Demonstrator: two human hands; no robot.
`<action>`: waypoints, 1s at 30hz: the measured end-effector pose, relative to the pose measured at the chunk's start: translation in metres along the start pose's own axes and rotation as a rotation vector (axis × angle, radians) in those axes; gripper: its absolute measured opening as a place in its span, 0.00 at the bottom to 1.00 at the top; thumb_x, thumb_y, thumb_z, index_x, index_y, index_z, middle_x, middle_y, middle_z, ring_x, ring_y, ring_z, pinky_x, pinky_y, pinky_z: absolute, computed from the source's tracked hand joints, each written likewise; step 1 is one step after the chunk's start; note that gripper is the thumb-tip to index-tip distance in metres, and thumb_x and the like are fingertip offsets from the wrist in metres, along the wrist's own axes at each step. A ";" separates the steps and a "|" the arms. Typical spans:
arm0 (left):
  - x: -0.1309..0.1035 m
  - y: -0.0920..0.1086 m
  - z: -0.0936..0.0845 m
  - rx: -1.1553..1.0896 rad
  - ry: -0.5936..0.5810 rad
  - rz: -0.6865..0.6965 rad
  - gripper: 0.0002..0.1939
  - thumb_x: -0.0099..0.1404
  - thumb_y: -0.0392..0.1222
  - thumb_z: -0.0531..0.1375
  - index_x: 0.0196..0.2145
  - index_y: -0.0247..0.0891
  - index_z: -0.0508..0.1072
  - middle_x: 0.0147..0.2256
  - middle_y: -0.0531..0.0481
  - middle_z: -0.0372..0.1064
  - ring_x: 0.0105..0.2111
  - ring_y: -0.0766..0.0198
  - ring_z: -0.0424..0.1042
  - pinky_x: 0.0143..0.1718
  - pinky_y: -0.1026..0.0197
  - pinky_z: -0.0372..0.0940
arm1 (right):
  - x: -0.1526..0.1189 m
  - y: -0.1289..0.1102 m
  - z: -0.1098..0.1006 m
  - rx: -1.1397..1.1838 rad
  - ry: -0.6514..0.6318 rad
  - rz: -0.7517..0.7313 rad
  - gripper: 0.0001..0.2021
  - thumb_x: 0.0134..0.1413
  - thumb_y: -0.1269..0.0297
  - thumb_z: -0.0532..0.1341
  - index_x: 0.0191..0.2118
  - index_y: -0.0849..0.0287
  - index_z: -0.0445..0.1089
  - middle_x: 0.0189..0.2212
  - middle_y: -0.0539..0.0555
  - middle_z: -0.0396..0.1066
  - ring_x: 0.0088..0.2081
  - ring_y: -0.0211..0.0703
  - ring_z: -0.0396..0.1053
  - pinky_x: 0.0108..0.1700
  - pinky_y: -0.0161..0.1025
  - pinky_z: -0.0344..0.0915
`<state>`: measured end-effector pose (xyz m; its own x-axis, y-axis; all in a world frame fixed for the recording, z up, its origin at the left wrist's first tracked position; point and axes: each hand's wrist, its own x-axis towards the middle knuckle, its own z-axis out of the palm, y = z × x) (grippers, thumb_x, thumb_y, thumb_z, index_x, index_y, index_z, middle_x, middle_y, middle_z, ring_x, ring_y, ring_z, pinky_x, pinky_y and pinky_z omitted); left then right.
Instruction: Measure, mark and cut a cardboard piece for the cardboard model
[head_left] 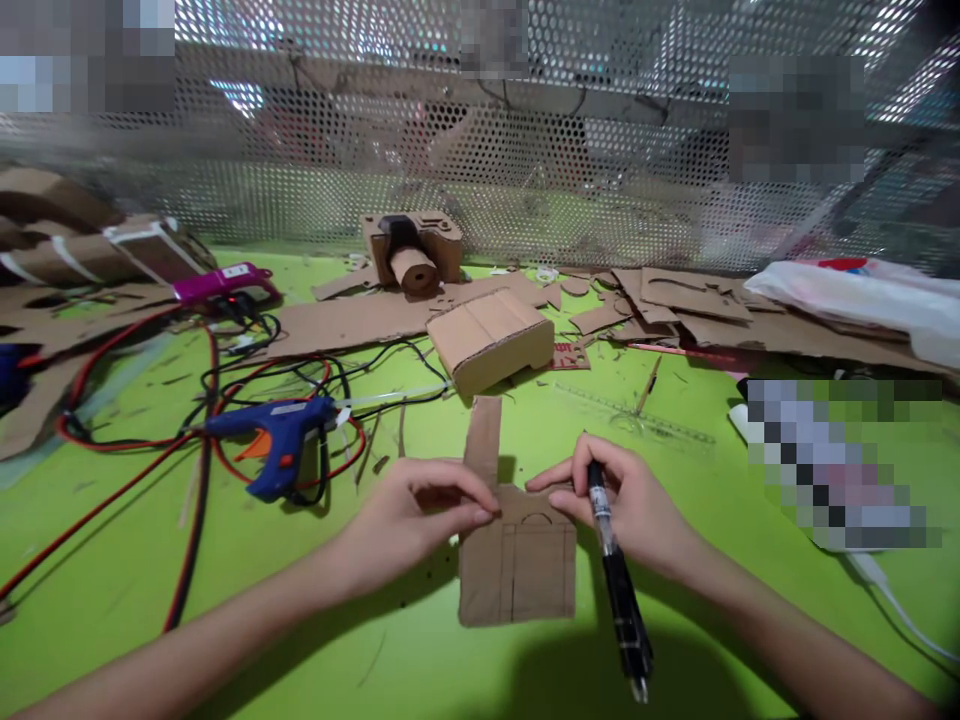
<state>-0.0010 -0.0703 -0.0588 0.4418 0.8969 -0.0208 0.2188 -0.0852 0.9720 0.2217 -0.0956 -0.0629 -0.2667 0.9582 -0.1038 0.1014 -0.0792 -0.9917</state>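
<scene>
A flat cardboard piece (540, 580) with pencil or pen lines and a small arc drawn on it is held up in front of me. My left hand (439, 505) pinches its upper left edge, where a narrow cardboard strip (484, 440) stands upright. My right hand (619, 495) pinches the upper right edge with thumb and index finger. A black pen (621, 600) is also tucked in the right hand, its lower end pointing down. Just beyond the hands lies a folded cardboard box shape (491, 335).
A blue glue gun (281, 440) with tangled cables lies left. A cardboard camera model (412, 255) stands at the back. Cardboard scraps (690, 300), a clear ruler (637, 413), a white plastic bag (862, 300) and a pink tool (225, 287) surround it. Perforated metal mesh (420, 150) rises behind.
</scene>
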 end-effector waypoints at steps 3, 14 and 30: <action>0.000 0.001 0.000 -0.035 0.076 0.008 0.04 0.51 0.41 0.67 0.21 0.41 0.78 0.22 0.49 0.75 0.22 0.62 0.72 0.23 0.63 0.68 | 0.003 0.003 -0.005 -0.036 0.032 0.011 0.16 0.44 0.65 0.70 0.25 0.55 0.59 0.25 0.48 0.71 0.27 0.39 0.69 0.31 0.38 0.64; 0.000 -0.007 0.008 -0.087 0.218 0.012 0.03 0.47 0.40 0.67 0.19 0.41 0.78 0.19 0.49 0.73 0.19 0.65 0.68 0.19 0.66 0.64 | 0.005 0.006 -0.007 -0.063 0.100 -0.036 0.22 0.45 0.57 0.68 0.22 0.53 0.51 0.20 0.43 0.59 0.24 0.35 0.58 0.26 0.35 0.54; 0.001 -0.020 0.009 -0.056 0.414 0.001 0.04 0.49 0.42 0.66 0.21 0.41 0.77 0.21 0.50 0.74 0.21 0.65 0.70 0.22 0.65 0.64 | 0.008 0.015 -0.008 -0.197 0.023 0.011 0.19 0.46 0.58 0.66 0.22 0.54 0.53 0.19 0.43 0.56 0.22 0.34 0.51 0.25 0.34 0.50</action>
<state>0.0029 -0.0719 -0.0805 0.0523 0.9965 0.0647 0.1655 -0.0726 0.9835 0.2288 -0.0871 -0.0779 -0.2424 0.9639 -0.1102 0.2902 -0.0364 -0.9563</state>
